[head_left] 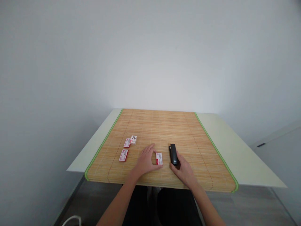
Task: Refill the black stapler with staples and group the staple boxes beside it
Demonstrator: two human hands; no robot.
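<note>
Red-and-white box (159,158) on mat (162,125) is framed by open left hand (145,161), contact unclear; black stapler (173,153) is gripped near-end by right hand (185,171). Box could be skewed by uneven thumb pressure.

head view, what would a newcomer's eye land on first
Probably the black stapler, dark against the pale bamboo mat, its near end in the right hand's grip. Next, the small red-and-white box left of it, in the curve of the left hand's grip. Three similar small boxes lie farther left.
</note>
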